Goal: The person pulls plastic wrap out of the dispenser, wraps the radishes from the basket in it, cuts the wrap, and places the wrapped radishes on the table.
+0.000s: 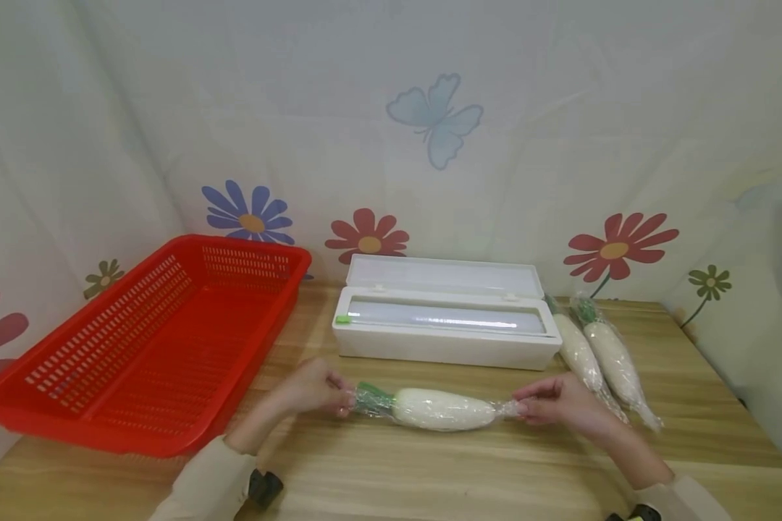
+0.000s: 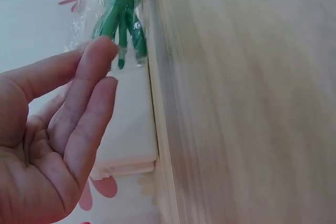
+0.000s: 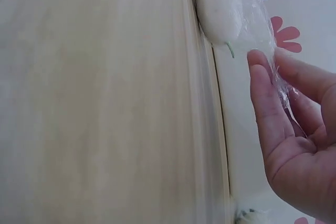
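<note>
A white radish (image 1: 443, 409) with green leaf stubs (image 2: 123, 24) is wrapped in clear plastic film. It lies level between my two hands, in front of the white film box. My left hand (image 1: 319, 388) pinches the film at the leafy end. At the root end, my right hand (image 1: 557, 405) pinches the gathered film tail (image 3: 283, 90) between thumb and fingers. In the right wrist view the thin root tip (image 3: 229, 49) shows through the wrap. Whether the radish touches the table cannot be told from the head view.
Behind the radish stands the white cling film box (image 1: 446, 347), its lid raised and a roll inside. Two more wrapped radishes (image 1: 615, 362) lie to its right. A red plastic basket (image 1: 261, 362) occupies the left of the wooden table (image 1: 430, 477). A flower-printed curtain (image 1: 495, 188) hangs behind.
</note>
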A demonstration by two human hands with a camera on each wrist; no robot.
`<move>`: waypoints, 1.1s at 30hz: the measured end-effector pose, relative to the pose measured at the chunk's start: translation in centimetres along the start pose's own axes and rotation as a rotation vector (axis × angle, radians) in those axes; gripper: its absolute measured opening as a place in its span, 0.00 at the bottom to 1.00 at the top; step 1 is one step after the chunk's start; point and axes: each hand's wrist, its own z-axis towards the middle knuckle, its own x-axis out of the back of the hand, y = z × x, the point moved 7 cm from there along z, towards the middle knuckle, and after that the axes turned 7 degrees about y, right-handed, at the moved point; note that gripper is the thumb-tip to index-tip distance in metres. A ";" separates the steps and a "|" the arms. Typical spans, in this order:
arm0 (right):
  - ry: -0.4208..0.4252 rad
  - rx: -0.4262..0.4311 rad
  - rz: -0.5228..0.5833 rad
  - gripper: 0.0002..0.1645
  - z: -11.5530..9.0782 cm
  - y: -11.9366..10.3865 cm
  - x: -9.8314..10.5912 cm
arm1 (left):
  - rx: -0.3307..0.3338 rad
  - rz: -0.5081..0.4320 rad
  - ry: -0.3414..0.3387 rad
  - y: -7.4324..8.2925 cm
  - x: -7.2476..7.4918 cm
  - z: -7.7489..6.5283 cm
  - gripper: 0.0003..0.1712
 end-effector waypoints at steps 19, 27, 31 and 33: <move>0.127 -0.022 -0.187 0.27 0.3 -0.6 1.0 | 0.039 -0.052 0.046 0.0 0.1 0.6 0.09; 0.209 -0.006 -0.265 0.22 0.4 -1.0 1.2 | 0.078 0.031 0.160 -0.2 -0.2 1.2 0.04; 0.219 -0.002 -0.240 0.20 0.4 -0.9 1.3 | 0.070 0.109 0.199 0.2 -0.3 1.2 0.02; 0.234 -0.002 -0.249 0.19 0.4 -0.9 1.4 | 0.067 0.132 0.208 0.3 -0.3 1.3 0.02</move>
